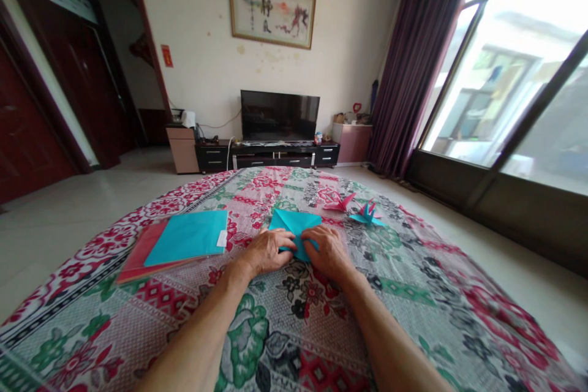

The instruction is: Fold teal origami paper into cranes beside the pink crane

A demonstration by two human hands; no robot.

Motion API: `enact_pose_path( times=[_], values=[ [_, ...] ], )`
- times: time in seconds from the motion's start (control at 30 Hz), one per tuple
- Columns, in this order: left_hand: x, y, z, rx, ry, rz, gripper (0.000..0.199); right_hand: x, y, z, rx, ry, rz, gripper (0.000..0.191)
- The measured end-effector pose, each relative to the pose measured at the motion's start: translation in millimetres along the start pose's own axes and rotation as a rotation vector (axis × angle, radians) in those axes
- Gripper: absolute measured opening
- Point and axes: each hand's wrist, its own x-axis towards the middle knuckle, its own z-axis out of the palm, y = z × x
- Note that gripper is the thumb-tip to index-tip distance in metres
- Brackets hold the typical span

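A sheet of blue origami paper (296,220), creased and partly folded, lies on the patterned tablecloth in front of me. My left hand (271,248) grips its lower left edge with curled fingers. On the lower right edge, the bent fingers of my right hand (327,248) hold the same paper. Both hands hide parts of its near edges. Beyond my right hand stand a pink folded paper crane (340,203) and a blue folded paper crane (367,213), with more pink paper showing behind the blue one.
Left of my hands lies a stack of paper, blue sheet (188,237) on top and red sheet (140,245) beneath, in clear wrapping. The floral tablecloth (404,318) covers a rounded table. Past its far edge, a television (280,116) stands on a low black cabinet (214,157).
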Motion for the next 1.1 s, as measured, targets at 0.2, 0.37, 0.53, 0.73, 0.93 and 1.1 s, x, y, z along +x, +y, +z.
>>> enact_pose_path(
  times=[0.2,0.37,0.53,0.73,0.93,1.1],
  values=[
    [-2.5,-6.5,1.0,-0.100,0.053,-0.040,0.028,-1.6,0.9,-0.3,0.005,-0.053,-0.013,0.025],
    [-1.2,-10.7,3.9,-0.125,0.112,-0.032,0.026,-4.8,0.8,0.3,0.008,0.035,0.013,0.020],
    [2.1,-9.2,-1.0,-0.164,0.131,-0.029,0.022,-11.2,-6.4,-0.5,0.044,0.025,-0.038,0.016],
    [-1.2,-11.4,-8.0,-0.317,0.146,-0.280,0.020,-14.0,-5.0,0.6,0.105,0.030,-0.004,0.020],
    [-4.2,-11.3,-13.9,-0.400,0.151,-0.310,0.020,-16.6,-9.5,-8.1,0.196,0.014,-0.037,0.018],
    [-4.2,-14.7,-14.5,-0.406,0.151,-0.317,0.022,-19.7,-5.1,-4.2,0.167,0.043,-0.032,0.013]
  ],
)
